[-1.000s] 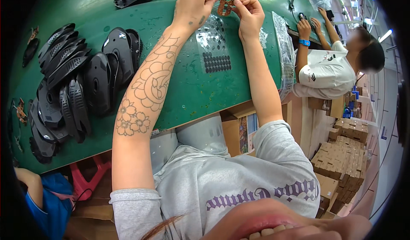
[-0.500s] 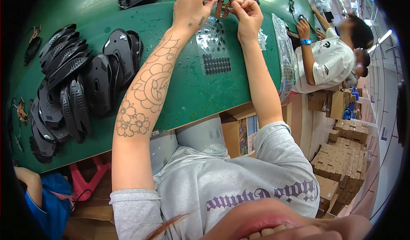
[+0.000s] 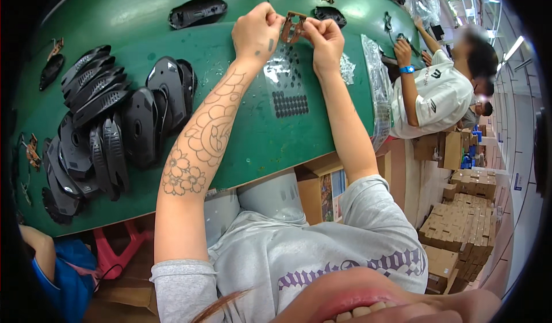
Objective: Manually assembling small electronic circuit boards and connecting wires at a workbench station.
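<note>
A small brown circuit board [image 3: 293, 28] with cut-outs is held up over the far part of the green table [image 3: 247, 150]. The fingertips of my left hand [image 3: 256, 34] pinch its left side. My right hand [image 3: 325, 40] grips its right edge between thumb and fingers. Just below the board lies a clear sheet with rows of small black pads [image 3: 291, 103]; its upper rows have gaps. Black mouse shells are piled at the left, some stacked [image 3: 95, 84] and others standing on edge [image 3: 140, 119]. A dark mouse base [image 3: 198, 12] lies beyond my left hand.
Another dark mouse part [image 3: 330, 16] sits beyond my right hand. A clear plastic bag [image 3: 376, 93] lies along the table's right end. A co-worker in a white shirt [image 3: 440, 96] works at the right. Cardboard boxes [image 3: 460, 225] are stacked on the floor behind.
The view has tilted, so the table sits lower in the picture. Both hands have come slightly nearer and left with the circuit board, still holding it.
</note>
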`<action>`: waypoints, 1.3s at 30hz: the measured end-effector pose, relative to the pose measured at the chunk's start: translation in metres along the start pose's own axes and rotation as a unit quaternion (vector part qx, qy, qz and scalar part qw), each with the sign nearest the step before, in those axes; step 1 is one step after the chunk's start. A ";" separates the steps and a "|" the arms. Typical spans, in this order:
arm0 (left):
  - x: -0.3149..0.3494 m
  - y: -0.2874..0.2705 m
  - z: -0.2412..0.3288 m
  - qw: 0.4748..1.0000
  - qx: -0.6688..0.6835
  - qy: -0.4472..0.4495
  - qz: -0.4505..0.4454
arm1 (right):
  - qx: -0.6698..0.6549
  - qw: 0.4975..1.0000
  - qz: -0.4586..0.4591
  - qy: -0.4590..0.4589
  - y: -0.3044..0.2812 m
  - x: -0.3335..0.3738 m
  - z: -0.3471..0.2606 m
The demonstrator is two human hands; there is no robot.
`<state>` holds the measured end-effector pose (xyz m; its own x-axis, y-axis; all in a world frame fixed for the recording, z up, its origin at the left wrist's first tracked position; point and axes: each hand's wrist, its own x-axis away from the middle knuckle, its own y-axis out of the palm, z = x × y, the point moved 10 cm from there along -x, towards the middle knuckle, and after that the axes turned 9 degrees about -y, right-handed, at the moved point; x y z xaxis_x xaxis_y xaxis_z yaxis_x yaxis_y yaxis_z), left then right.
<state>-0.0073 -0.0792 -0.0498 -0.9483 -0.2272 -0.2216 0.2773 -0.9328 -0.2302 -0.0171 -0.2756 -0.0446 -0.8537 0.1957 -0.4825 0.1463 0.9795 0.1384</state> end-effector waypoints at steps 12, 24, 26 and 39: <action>-0.016 0.024 0.014 0.961 0.218 0.038 -0.168 | -0.169 0.985 -0.012 0.043 0.003 -0.016 0.027; -0.008 0.028 0.008 0.972 0.148 0.080 -0.163 | -0.138 0.989 -0.043 0.026 -0.001 -0.010 0.011; -0.009 0.028 0.006 0.966 0.169 0.073 -0.181 | -0.159 0.984 -0.063 0.041 0.009 -0.009 0.008; -0.005 0.026 0.020 0.962 0.138 0.095 -0.214 | -0.113 0.990 -0.081 0.024 0.019 -0.003 -0.015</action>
<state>0.0016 -0.1083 -0.0361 -0.9138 0.2255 -0.3377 -0.2096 -0.9742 -0.0834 -0.0195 -0.2584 -0.0280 -0.8800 0.0300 -0.4740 -0.1053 0.9609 0.2562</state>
